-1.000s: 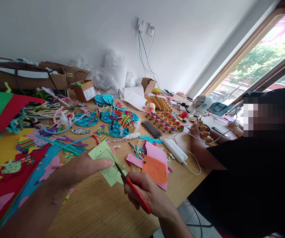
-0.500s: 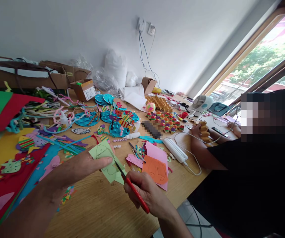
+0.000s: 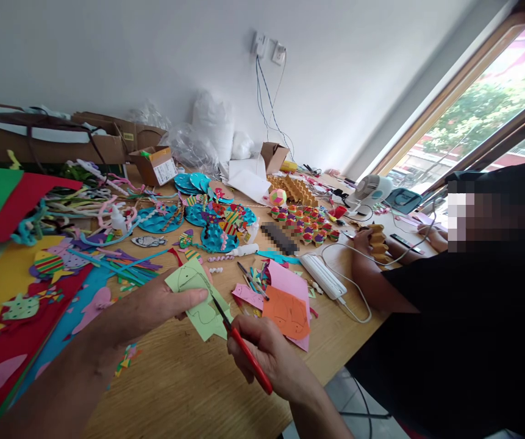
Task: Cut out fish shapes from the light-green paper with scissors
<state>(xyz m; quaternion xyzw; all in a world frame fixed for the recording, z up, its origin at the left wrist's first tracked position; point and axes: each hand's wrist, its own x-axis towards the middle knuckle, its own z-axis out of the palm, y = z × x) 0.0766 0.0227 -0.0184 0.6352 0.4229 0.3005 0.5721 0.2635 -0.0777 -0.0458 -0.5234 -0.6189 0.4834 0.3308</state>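
Note:
A light green sheet of paper (image 3: 202, 320) with a fish outline drawn on it is pinched in my left hand (image 3: 159, 305), thumb on top. My right hand (image 3: 264, 350) grips red-handled scissors (image 3: 252, 363), fingers wrapped round the handles. The dark blades lie at the paper's right part, beside my left thumb tip, and look nearly closed. Just beyond my right hand lie an orange sheet (image 3: 285, 312) with drawn outlines and a pink sheet (image 3: 280, 277) partly under it. A small pink piece with a drawing (image 3: 248, 297) and several pens are nearby.
A white power strip (image 3: 324, 277) with its cable lies right of the papers. At right sits another person (image 3: 472, 329), hands on an egg-carton piece (image 3: 377, 244). Blue decorated plates (image 3: 161, 219), a glue bottle (image 3: 244, 250) and coloured card sheets (image 3: 61, 317) cover the far and left table.
The green paper has shifted and turned slightly in my left hand, its lower flap now closer to the scissors. Both hands have hardly moved.

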